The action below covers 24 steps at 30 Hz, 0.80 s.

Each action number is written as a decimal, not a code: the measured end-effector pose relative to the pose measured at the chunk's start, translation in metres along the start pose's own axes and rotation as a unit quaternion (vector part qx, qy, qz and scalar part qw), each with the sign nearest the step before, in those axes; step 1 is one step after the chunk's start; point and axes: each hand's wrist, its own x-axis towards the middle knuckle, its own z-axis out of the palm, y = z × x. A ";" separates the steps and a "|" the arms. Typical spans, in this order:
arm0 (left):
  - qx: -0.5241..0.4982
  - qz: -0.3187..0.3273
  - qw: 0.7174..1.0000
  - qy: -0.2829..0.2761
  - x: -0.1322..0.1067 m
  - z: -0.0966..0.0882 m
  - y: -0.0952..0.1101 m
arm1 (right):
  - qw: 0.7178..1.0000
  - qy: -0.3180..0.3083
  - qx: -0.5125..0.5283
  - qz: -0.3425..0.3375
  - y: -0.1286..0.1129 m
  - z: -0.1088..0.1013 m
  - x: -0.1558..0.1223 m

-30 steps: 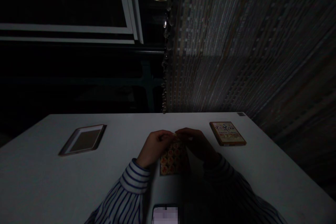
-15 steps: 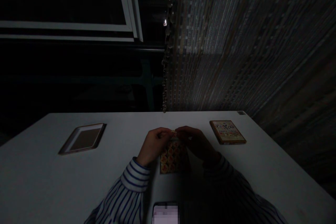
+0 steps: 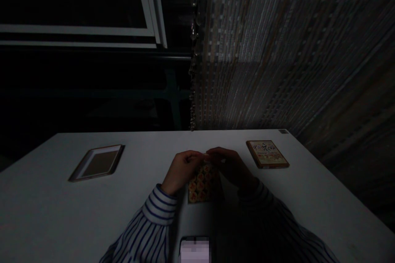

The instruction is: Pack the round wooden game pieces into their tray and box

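A flat pack of round Chinese chess pieces (image 3: 200, 187), pale with red markings and set in rows, lies on the table in front of me. My left hand (image 3: 185, 168) is at its far left corner, thumb and fingers pinched together. From the right, my right hand (image 3: 230, 166) pinches at the same far edge, its fingertips meeting those of the left. Both seem to grip the pack's far end, though the fingers hide what exactly lies between them. Shadow covers the pack's right side.
On the white table (image 3: 148, 152) an open, shallow box part (image 3: 100, 162) rests at the left. A printed box (image 3: 268, 154) with large characters lies at the right. A phone-like device (image 3: 194, 250) is at the near edge. A string curtain (image 3: 247, 49) hangs behind.
My fingertips have shifted slightly at the pack's far edge, and the pale piece that showed between them is now mostly covered. Everything on the table stays in place.
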 end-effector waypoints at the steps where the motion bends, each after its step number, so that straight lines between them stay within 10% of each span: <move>1: 0.003 0.003 1.000 0.001 0.000 0.000 0.000 | 1.000 -0.001 -0.003 -0.005 0.000 0.000 0.000; 24: 0.008 -0.013 0.999 -0.028 -0.002 -0.001 0.003 | 0.999 -0.013 -0.030 -0.021 0.004 -0.004 -0.001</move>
